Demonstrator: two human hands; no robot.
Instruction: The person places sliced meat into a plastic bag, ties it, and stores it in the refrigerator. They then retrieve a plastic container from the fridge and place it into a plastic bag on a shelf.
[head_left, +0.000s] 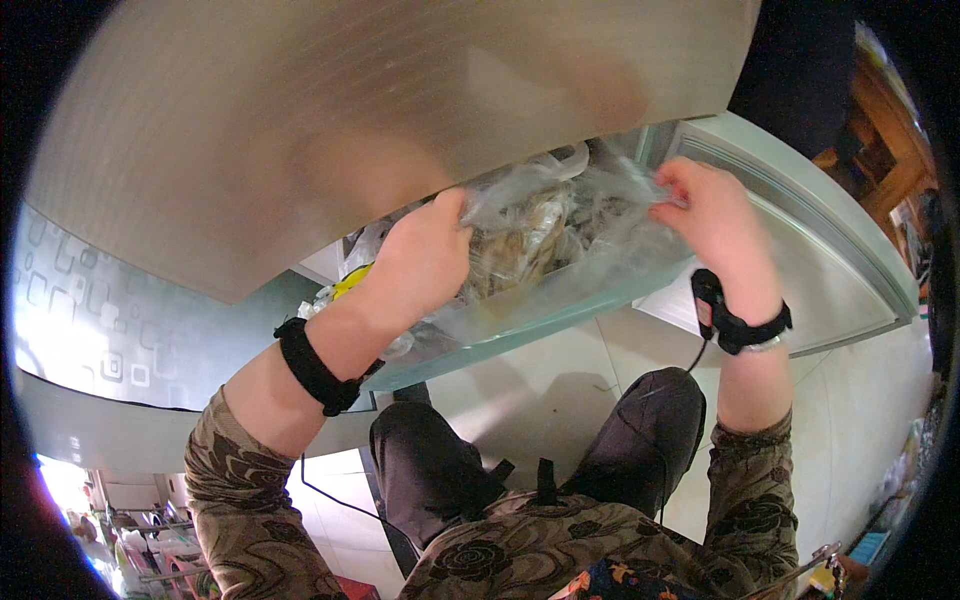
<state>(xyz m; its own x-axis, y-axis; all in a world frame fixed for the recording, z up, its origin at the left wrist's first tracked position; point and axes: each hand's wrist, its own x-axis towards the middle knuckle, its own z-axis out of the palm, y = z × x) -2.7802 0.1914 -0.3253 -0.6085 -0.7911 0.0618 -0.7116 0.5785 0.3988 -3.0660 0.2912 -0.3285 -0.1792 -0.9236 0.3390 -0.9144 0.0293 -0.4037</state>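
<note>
A translucent refrigerator drawer (540, 321) is pulled out in front of my knees, filled with plastic-wrapped items. My left hand (424, 255) pinches one side of a clear plastic bag (517, 196) above the drawer. On its other side, my right hand (712, 214) grips the bag between thumb and fingers, so the film stretches between both hands. Brownish contents (510, 259) show through plastic below; what they are is unclear. Beside my left wrist a yellow packet (351, 280) sticks up. The back of the drawer is hidden under the beige panel.
A large beige panel (420, 82) overhangs the drawer. To the right, an open refrigerator door (817, 259) reaches outward. A panel with a square pattern (97, 322) stands at left. Thin cables run from the black straps (315, 367) on my wrists. Beneath is a tiled floor (555, 405).
</note>
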